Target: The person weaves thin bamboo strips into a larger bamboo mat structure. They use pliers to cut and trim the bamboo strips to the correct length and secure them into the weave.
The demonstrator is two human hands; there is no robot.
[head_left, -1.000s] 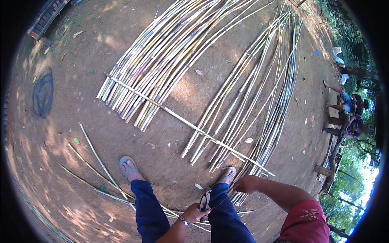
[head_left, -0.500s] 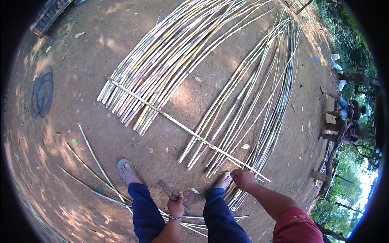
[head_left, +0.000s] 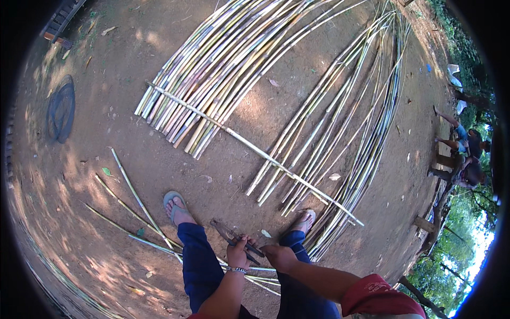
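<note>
My left hand [head_left: 238, 252], a chain bracelet at its wrist, is closed round dark metal pliers [head_left: 224, 230] between my legs. One end points up and left; the two handles spread toward my right hand. My right hand [head_left: 280, 257] is closed beside the handle ends, before my right knee; what its fingers hold, if anything, I cannot make out. Ahead, one thin cane pole [head_left: 244, 140] lies crosswise over the lower ends of a wide row of poles [head_left: 212, 74] on the left and a looser group of poles [head_left: 380, 125] on the right.
Several thin canes [head_left: 131, 192] lie crossed by my left foot and run behind my legs. A coil of dark mesh or wire [head_left: 61, 110] lies at the left. Two people [head_left: 465, 154] sit at the right edge near logs and trees. A slatted frame [head_left: 61, 21] stands top left.
My right hand has moved left, from the pole ends by my right foot to beside the pliers. My left hand still holds the pliers. The view has shifted slightly.
</note>
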